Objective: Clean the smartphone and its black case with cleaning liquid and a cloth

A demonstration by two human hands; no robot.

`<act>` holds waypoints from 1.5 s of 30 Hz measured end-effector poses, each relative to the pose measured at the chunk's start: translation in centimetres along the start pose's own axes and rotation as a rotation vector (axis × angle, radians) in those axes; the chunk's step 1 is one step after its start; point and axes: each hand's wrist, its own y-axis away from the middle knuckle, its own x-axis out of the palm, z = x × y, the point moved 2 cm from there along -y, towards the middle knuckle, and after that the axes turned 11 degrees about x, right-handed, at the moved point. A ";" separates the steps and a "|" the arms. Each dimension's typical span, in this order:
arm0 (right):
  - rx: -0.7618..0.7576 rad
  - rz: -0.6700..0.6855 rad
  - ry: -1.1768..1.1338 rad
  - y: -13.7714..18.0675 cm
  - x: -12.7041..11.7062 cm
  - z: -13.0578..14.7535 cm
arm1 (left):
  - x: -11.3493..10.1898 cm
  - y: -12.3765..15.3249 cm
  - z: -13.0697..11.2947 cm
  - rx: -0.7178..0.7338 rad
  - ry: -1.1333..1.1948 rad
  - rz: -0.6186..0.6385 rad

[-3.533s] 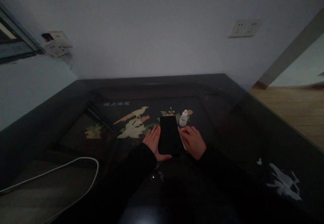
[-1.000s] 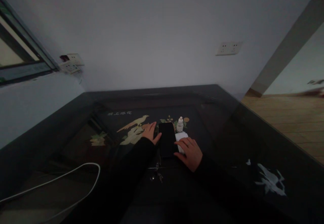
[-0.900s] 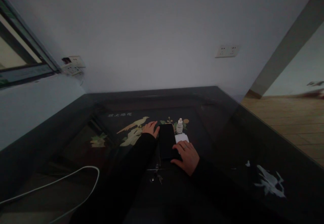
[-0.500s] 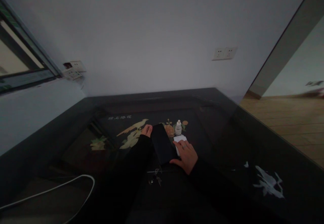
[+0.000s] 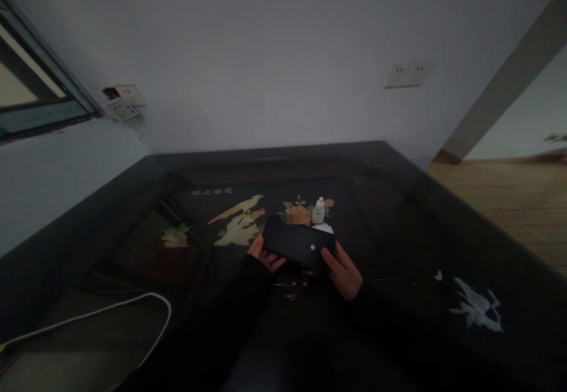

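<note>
Dark phone point(image 5: 297, 244) lifted off the dark table point(image 5: 398, 232), turned sideways, back with a small pale dot facing up; left hand point(image 5: 264, 256) cupped under its left end, fingers curled around the edge; right hand point(image 5: 343, 268) gripping the right end, thumb on top; small white dropper bottle point(image 5: 319, 211) upright just behind; white cloth point(image 5: 326, 226) beside its base; white cable point(image 5: 110, 309) looping far left; wall sockets point(image 5: 407, 74) above.
</note>
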 end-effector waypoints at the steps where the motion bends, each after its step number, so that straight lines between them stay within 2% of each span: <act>1: 0.036 -0.002 -0.061 0.1 -0.1 0.0 | 0.1 0.2 -0.5 0.011 -0.002 0.014; 4: 0.048 0.021 -0.103 0.0 -0.8 0.4 | 0.2 -0.2 -2.6 0.173 -0.132 0.135; 7: 0.001 0.004 -0.059 -0.4 -1.7 0.9 | 0.0 -0.7 -3.7 0.200 -0.172 0.229; 12: -0.025 -0.047 0.027 -0.7 -2.4 1.0 | -0.3 -0.5 -3.1 0.223 -0.198 0.369; 16: -0.025 -0.061 0.058 -0.8 -2.6 1.2 | -0.5 -0.2 -2.7 0.246 -0.232 0.423; 21: -0.071 -0.107 0.123 -0.5 -2.8 1.3 | -0.2 0.1 -3.5 0.308 -0.415 0.506; 30: -0.144 -0.119 0.291 1.1 -2.1 2.5 | 0.1 0.4 -4.0 0.394 -0.582 0.488; 35: -0.198 -0.171 0.392 1.3 -2.4 2.7 | 0.1 0.7 -4.3 0.473 -0.688 0.510; 40: -0.301 -0.067 0.587 1.0 -3.3 2.3 | 0.1 0.5 -4.2 0.505 -0.748 0.530; 45: -0.425 0.015 0.677 1.1 -3.4 2.7 | 0.0 0.2 -3.9 0.508 -0.788 0.543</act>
